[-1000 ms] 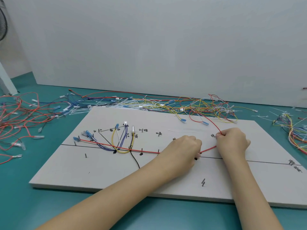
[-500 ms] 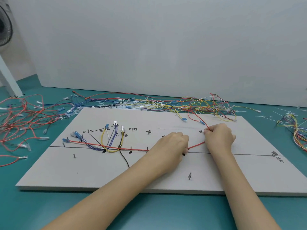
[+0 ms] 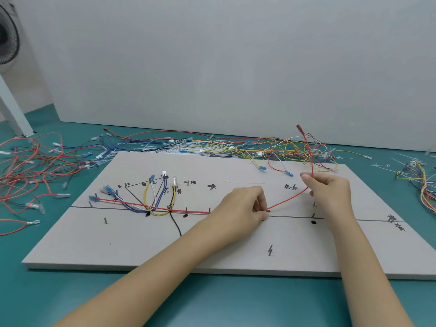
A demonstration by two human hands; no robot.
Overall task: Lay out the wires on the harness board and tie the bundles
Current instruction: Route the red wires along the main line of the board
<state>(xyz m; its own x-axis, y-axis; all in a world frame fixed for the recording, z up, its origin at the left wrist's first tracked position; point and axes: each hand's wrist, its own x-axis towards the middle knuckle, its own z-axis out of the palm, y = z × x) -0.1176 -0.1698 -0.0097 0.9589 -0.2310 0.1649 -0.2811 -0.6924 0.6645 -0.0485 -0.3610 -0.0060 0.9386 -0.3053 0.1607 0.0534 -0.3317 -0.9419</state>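
1. Nearest the viewer, two bare forearms reach forward over a teal table point(image 3: 224, 300) from the bottom edge.
2. A pale grey board point(image 3: 141, 244) lies flat on the table, with a black line drawn across it, small pins standing in it and handwritten marks.
3. The left hand point(image 3: 243, 204) rests on the board near its middle, fingers curled, pinching a red wire point(image 3: 286, 200) at the black line.
4. Left of that hand, the red wire runs flat along the line to a blue plug point(image 3: 93, 198) near the board's left side.
5. The right hand point(image 3: 330, 188) is raised just above the board, further right, fingers curled and pinching the same red wire; between the two hands the wire rises in a slack curve.
6. Above the right hand, the wire's free end stands upward, tipped with a red end piece point(image 3: 299, 126).
7. On the board's left half, a small bundle of wires point(image 3: 157, 197), yellow, purple, white and black, loops down to the line.
8. Beyond the board, a tangle of loose wires point(image 3: 236, 147) stretches along the table.
9. More red wires point(image 3: 26, 166) lie heaped at far left, and a mixed bunch point(image 3: 422, 185) at far right.
10. A plain white wall point(image 3: 236, 67) stands behind, with part of a fan point(image 3: 7, 38) at upper left.
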